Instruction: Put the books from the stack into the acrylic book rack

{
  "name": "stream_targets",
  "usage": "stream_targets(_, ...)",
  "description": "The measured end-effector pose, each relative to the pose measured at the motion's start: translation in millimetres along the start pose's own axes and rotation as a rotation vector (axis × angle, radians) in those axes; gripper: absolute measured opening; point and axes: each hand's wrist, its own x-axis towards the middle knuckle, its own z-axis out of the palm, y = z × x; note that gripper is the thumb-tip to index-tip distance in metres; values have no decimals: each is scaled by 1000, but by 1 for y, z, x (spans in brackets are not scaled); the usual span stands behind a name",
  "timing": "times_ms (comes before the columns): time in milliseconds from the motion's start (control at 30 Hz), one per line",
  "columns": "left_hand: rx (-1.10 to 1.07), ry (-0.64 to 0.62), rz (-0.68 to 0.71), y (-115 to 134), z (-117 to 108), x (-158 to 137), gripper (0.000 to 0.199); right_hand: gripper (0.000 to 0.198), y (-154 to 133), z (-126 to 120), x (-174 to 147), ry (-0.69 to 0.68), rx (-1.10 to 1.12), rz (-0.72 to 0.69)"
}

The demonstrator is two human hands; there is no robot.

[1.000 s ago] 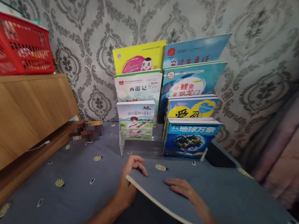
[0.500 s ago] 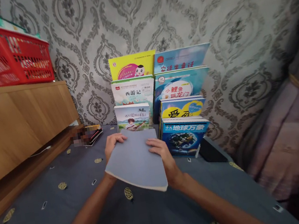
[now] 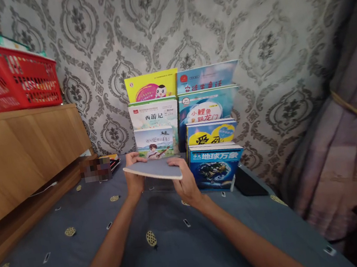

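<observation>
Left hand point(image 3: 134, 173) and right hand point(image 3: 185, 180) are gripping opposite sides of a grey book point(image 3: 155, 168). Foreshortening is hiding its long axis; a white book point(image 3: 154, 140) is standing just beyond.

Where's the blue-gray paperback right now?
Head view, just left of centre: the blue-gray paperback is held between left hand and right hand, left of the Earth-cover book.

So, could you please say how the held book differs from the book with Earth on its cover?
The held book is nearly flat; the Earth book stands nearly upright.
The held book shows a plain face; the Earth book, a picture and title.
The left hand and right hand grip the held book, not the Earth book.
Both look bluish.
</observation>
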Motion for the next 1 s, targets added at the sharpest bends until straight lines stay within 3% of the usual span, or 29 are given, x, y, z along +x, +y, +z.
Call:
stream_targets(100, 138, -12, 79, -2, 0, 7, 33, 24, 1, 3, 11, 4, -61, 95)
stream_targets(233, 284, 82, 115, -5, 4, 15, 31, 26, 2, 10, 22, 94, -131, 178)
stream_targets(467, 296, 97, 217, -5, 10, 24, 25, 30, 9, 15, 37, 152, -124, 236)
stream_targets(633, 415, 76, 244, -8, 9, 26, 19, 35, 16, 18, 46, 139, -198, 256)
stream_targets(1000, 740, 17, 196, -24, 9, 28, 39, 35, 15, 20, 46, 47, -432, 316)
